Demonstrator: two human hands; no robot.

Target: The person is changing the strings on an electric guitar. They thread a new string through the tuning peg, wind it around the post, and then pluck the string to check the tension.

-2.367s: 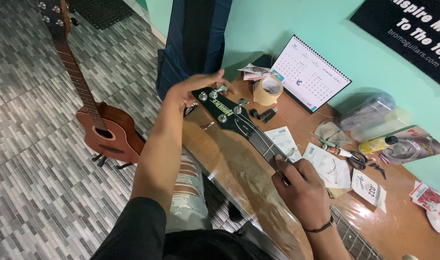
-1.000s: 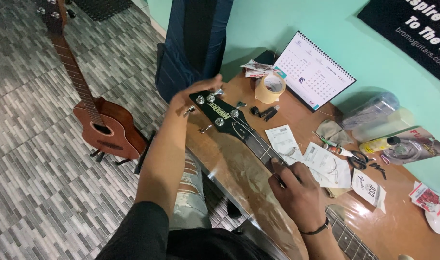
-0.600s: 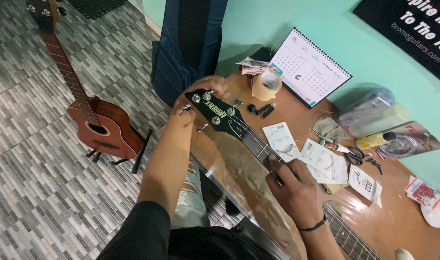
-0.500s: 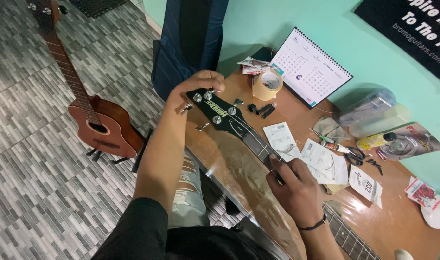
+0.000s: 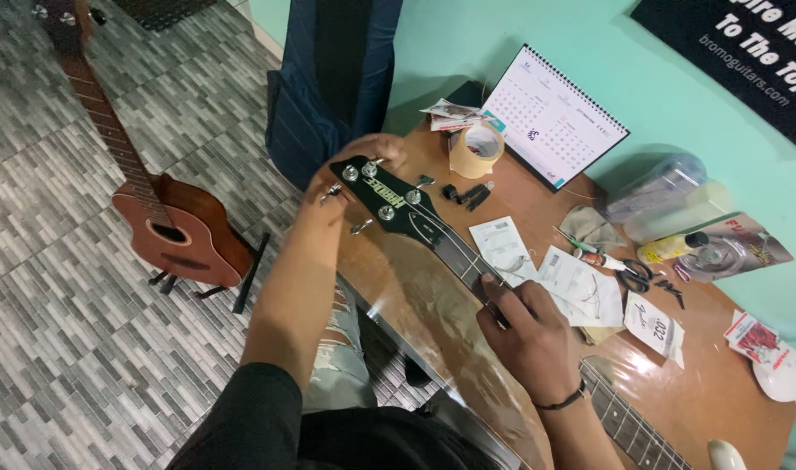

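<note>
Fingers of the left hand (image 5: 363,157) curl around the far end of the black guitar head (image 5: 389,200), on a tuning peg by its top edge. The right hand (image 5: 524,335) clamps down on the guitar neck (image 5: 467,265), pressing the strings with its fingertips. The guitar lies flat on the brown table (image 5: 433,322), head pointing away from the person. Beside the neck are white paper slips (image 5: 581,287), scissors (image 5: 628,278), a tape roll (image 5: 476,150) and a desk calendar (image 5: 554,117). A brown small guitar (image 5: 167,226) stands on the tiled floor.
</note>
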